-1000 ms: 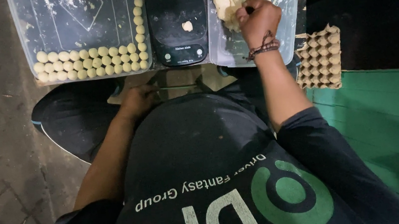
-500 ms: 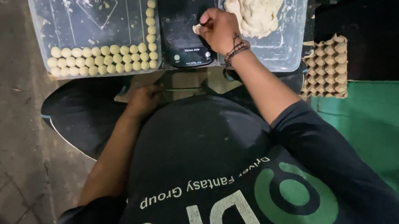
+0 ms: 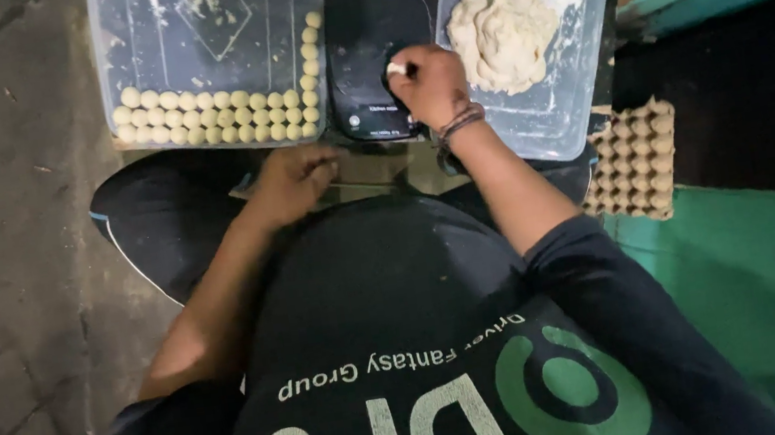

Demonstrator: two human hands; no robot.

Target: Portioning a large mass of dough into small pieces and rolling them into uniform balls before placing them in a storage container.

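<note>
While the right hand (image 3: 432, 83) pinches a small pale piece of dough (image 3: 397, 69) between its fingertips, that piece sits over the black digital kitchen scale (image 3: 377, 59), which lies between two containers at the far side of the scene. Fingers are closed on the dough; whether it touches the scale's top cannot be told. A dark cord bracelet (image 3: 458, 124) circles that wrist.

Right of the scale, a clear rectangular plastic tub (image 3: 585, 109) holds a large, rough mound of pale dough (image 3: 503, 35) with flour dusted around it. Left of the scale, a second clear rectangular plastic tray (image 3: 153, 59) carries rows of small round dough balls (image 3: 216, 113) along its near edge and a single column up its right side; the far part shows smeared flour.

Nearer the body, the left hand (image 3: 294, 179) rests curled, fingers drawn together, on a brownish surface; whether it holds anything cannot be made out. A grey cardboard egg carton (image 3: 637, 160) lies at right, beside the green floor (image 3: 748, 268).

Both containers are cut off at the top edge, and the scale's display is too small to read.
</note>
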